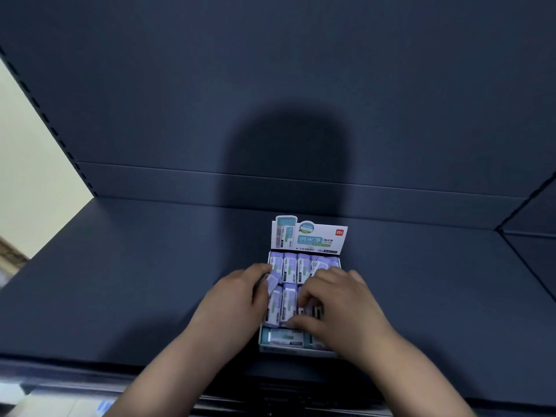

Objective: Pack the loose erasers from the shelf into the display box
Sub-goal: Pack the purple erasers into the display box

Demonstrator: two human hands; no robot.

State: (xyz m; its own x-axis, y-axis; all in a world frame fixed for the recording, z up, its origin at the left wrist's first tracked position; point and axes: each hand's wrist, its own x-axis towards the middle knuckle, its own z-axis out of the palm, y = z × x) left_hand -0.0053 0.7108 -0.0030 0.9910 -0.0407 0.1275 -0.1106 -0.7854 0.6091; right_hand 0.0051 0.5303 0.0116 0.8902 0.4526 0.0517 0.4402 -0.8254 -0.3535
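A white display box [281,347] with an upright printed header card [313,239] stands on the dark shelf, a little right of centre. Rows of wrapped purple-and-white erasers [290,266] fill it. My left hand [234,299] is at the box's left side and pinches one tilted eraser [273,279] at the left column. My right hand [337,305] lies over the middle and right of the box, its curled fingertips pressing down on erasers there. What lies under the right hand is hidden.
The dark blue shelf board [135,281] stretches left and right of the box, with a back panel [270,85] behind. The shelf's front edge [90,374] runs below my forearms. A slotted upright [51,124] and a pale wall stand at the left.
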